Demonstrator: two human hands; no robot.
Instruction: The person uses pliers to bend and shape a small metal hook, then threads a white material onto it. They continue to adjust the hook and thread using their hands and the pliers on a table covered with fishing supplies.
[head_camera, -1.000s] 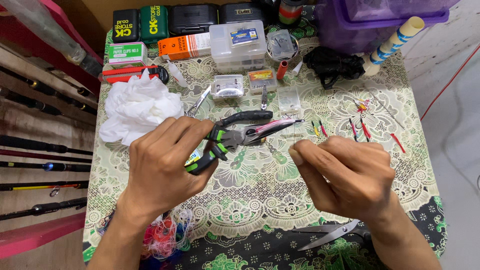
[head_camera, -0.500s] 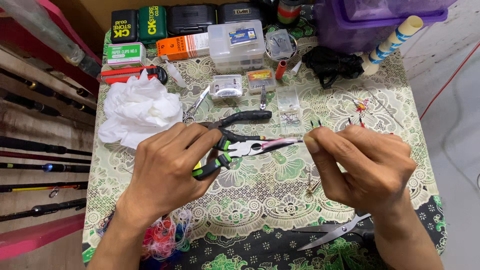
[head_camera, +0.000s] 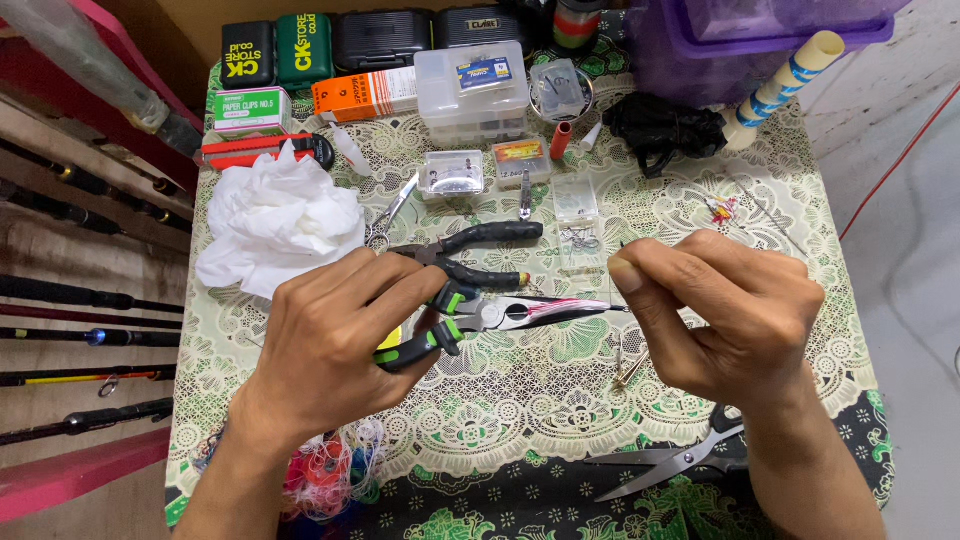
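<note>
My left hand (head_camera: 340, 335) grips green-and-black long-nose pliers (head_camera: 470, 318) whose jaws point right and clamp a pinkish strand. My right hand (head_camera: 725, 310) pinches something very thin near the jaw tips; the item itself is too small to make out. A second pair of black-handled pliers (head_camera: 480, 250) lies on the patterned tablecloth (head_camera: 540, 390) just behind the held ones. Both hands hover above the middle of the table.
Crumpled white tissue (head_camera: 275, 225) lies at left. Small clear plastic boxes (head_camera: 472, 85), dark cases and cartons line the far edge. Scissors (head_camera: 670, 462) rest near front right, tangled coloured thread (head_camera: 330, 470) front left. A purple tub (head_camera: 740, 40) and black bag (head_camera: 660, 130) sit back right. Fishing rods lie left.
My right hand has shifted right and slightly up while pinching; the pliers in my left hand have tilted so the jaws point more level to the right.
</note>
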